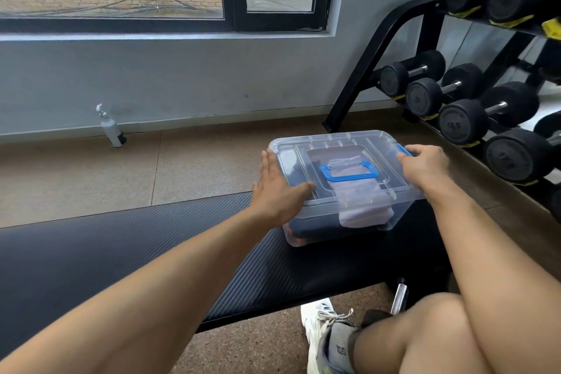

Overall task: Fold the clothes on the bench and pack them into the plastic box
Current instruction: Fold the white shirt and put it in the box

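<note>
Clear plastic box (343,218), lidded: right hand (425,165) pinches its blue right-end latch (403,150); left hand (277,188) spread flat at opposite end.

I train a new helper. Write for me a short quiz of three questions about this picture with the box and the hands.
1. True or false: the lid is on the plastic box.
2. Which hand touches the blue side latch? A) left hand B) right hand
3. What surface does the box stand on?

Key:
1. True.
2. B; the left hand lies open on the lid's left edge.
3. The black bench.
</note>
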Action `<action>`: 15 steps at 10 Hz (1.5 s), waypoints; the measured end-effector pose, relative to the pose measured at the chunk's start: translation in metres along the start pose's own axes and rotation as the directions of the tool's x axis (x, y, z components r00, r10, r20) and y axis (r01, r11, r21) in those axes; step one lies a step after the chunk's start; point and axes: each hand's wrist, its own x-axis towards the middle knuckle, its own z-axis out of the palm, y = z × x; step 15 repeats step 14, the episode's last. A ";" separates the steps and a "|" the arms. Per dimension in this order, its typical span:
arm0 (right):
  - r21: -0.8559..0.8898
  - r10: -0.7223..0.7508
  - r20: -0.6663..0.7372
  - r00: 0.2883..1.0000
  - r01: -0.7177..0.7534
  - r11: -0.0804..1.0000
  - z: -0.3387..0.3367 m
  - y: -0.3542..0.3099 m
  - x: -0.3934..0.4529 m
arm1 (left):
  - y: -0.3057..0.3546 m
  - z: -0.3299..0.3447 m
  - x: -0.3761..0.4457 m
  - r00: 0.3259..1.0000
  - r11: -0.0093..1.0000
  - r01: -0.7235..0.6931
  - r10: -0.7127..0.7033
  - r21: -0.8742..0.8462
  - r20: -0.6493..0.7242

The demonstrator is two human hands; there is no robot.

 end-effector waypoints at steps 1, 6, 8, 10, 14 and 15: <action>-0.029 -0.017 -0.011 1.000 0.017 0.999 0.001 0.002 0.004 | 0.001 0.002 0.001 1.000 1.000 0.002 -0.002 0.021 -0.008; -0.231 -0.073 -0.176 0.982 0.031 0.972 -0.010 0.013 0.015 | 0.010 0.032 -0.011 0.990 0.979 -0.124 0.133 -0.161 0.046; -0.287 -0.072 -0.188 0.979 0.015 0.958 -0.017 0.021 0.020 | 0.016 0.031 -0.001 0.985 0.978 -0.131 0.147 -0.161 0.090; -0.315 -0.064 -0.203 0.977 -0.003 0.949 -0.015 0.021 0.020 | 0.012 0.031 0.000 0.980 0.983 -0.151 0.162 -0.104 0.113; -0.436 -0.059 -0.158 0.986 -0.016 0.900 -0.012 0.006 0.019 | 0.014 0.015 -0.010 0.982 0.988 -0.150 0.154 -0.044 0.106; -0.436 -0.059 -0.158 0.986 -0.016 0.900 -0.012 0.006 0.019 | 0.014 0.015 -0.010 0.982 0.988 -0.150 0.154 -0.044 0.106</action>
